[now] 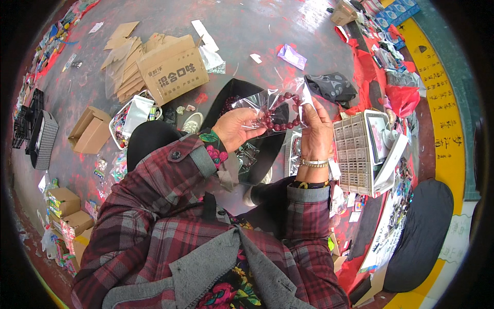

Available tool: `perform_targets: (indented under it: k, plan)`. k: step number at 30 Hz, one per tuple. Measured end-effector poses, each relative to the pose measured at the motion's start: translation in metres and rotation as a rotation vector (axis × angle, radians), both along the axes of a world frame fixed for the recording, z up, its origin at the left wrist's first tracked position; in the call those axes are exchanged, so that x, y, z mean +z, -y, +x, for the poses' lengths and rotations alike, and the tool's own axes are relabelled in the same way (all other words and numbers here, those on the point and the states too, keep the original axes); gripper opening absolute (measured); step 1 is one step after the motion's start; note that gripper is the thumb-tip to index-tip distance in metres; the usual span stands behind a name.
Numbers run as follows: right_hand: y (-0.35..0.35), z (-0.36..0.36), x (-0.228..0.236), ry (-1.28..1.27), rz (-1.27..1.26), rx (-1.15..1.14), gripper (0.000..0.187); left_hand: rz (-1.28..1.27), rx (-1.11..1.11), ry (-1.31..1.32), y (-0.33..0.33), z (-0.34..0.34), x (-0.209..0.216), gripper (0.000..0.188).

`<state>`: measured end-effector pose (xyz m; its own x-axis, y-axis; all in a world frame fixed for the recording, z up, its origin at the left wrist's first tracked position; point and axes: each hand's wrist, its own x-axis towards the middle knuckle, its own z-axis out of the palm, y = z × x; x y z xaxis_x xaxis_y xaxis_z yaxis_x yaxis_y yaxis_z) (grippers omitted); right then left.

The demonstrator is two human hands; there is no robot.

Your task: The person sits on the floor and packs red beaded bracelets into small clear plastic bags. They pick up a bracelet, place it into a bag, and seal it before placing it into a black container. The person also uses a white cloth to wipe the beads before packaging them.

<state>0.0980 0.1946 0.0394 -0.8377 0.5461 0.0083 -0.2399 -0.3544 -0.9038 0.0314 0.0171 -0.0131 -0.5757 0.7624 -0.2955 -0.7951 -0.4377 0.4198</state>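
Note:
Between my two hands, a clear plastic bag (261,100) is stretched out above my lap. A dark red bead bracelet (283,126) shows at the bag; whether it lies wholly inside the film I cannot tell. My left hand (237,127) is closed, its thumb and fingers pinching the bag's left side by the beads. Closed on the right edge of the bag is my right hand (316,130), thumb uppermost. Below them stands a black container (268,152), with more dark red beads and small clear packets (247,157) partly hidden by my hands.
A white plastic basket (354,152) stands close by my right forearm. Cardboard boxes (172,69) and a filled white basket (119,135) lie ahead to the left. A black patterned bag (331,87) rests beyond my right hand. Red cloth (364,72) with goods runs along the right.

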Motion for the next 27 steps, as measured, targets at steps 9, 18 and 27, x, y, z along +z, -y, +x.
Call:
perform_targets:
  k: [9,18,27]
  plan:
    - [-0.003,0.002,-0.004,0.008,-0.018,-0.048,0.016,0.063,-0.07,-0.031,-0.002,0.0,-0.009,0.023]
    - [-0.001,0.001,0.001,-0.053,-0.174,-0.009,0.019,-0.001,-0.011,-0.041,-0.006,0.004,-0.008,0.016]
    - [-0.001,0.0,-0.009,0.102,-0.114,0.1,0.013,0.077,0.036,-0.038,-0.004,0.003,0.005,0.014]
